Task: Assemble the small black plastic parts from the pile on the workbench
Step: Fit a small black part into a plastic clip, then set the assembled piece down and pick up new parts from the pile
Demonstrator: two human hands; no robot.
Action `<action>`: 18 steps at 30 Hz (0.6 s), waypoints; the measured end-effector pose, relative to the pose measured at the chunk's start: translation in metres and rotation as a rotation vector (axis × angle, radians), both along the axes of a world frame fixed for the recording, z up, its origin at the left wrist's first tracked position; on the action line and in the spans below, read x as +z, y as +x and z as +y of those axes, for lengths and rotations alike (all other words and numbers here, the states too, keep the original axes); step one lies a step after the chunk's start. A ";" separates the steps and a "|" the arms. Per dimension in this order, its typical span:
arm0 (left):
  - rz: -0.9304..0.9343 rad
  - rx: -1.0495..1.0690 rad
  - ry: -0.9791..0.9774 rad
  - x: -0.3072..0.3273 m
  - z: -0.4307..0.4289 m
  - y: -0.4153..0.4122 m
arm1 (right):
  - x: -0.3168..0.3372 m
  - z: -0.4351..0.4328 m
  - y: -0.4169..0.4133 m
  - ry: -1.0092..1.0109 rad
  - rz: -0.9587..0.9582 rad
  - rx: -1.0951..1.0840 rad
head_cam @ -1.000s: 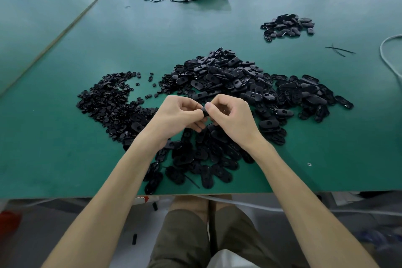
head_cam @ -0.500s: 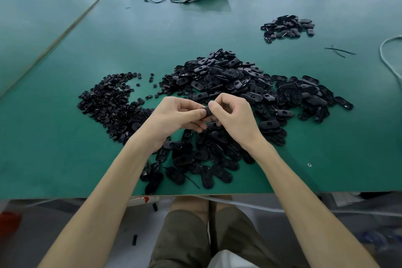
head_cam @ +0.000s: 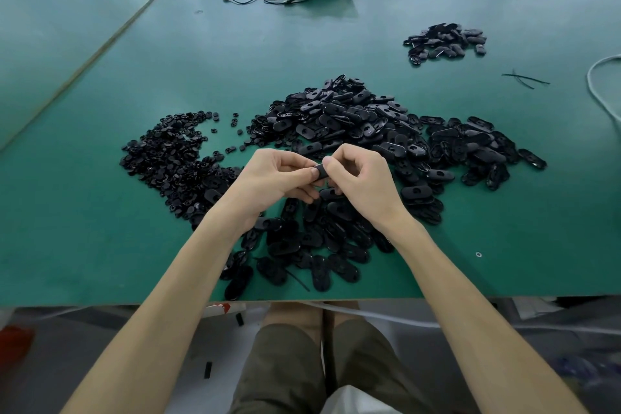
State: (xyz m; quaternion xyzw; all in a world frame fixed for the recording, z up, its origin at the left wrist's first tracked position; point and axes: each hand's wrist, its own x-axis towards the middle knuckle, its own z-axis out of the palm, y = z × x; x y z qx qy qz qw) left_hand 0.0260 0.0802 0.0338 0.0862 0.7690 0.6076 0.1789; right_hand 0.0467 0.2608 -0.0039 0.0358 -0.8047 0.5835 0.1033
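Where the part sits: black oval piece right between my thumbs, just above the near edge of the pile
Long axis: looks roughly left-right, hand to hand
Nearer hand: a tie tbh, both are on it
Left hand: fingers curled, thumb and forefinger pinching its left end
Right hand: same deal, clamped on the right end
Next, I reckon: press the ends together till it seats
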 end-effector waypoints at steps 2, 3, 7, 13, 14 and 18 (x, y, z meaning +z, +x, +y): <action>0.004 0.009 0.011 0.000 -0.001 0.000 | 0.000 0.000 -0.001 -0.016 0.003 -0.002; 0.006 0.017 0.020 0.000 -0.001 0.000 | 0.000 0.000 -0.001 -0.028 0.005 0.000; 0.017 0.045 0.033 0.000 -0.002 0.000 | 0.000 0.000 0.000 -0.036 0.010 0.005; 0.008 0.112 0.077 -0.003 -0.003 -0.002 | -0.001 0.000 0.000 -0.031 -0.001 -0.009; 0.012 0.113 0.084 -0.004 -0.003 -0.002 | -0.001 0.000 0.000 -0.034 -0.007 -0.008; 0.038 0.128 0.110 -0.003 -0.001 -0.001 | 0.002 0.000 0.000 -0.082 -0.024 -0.001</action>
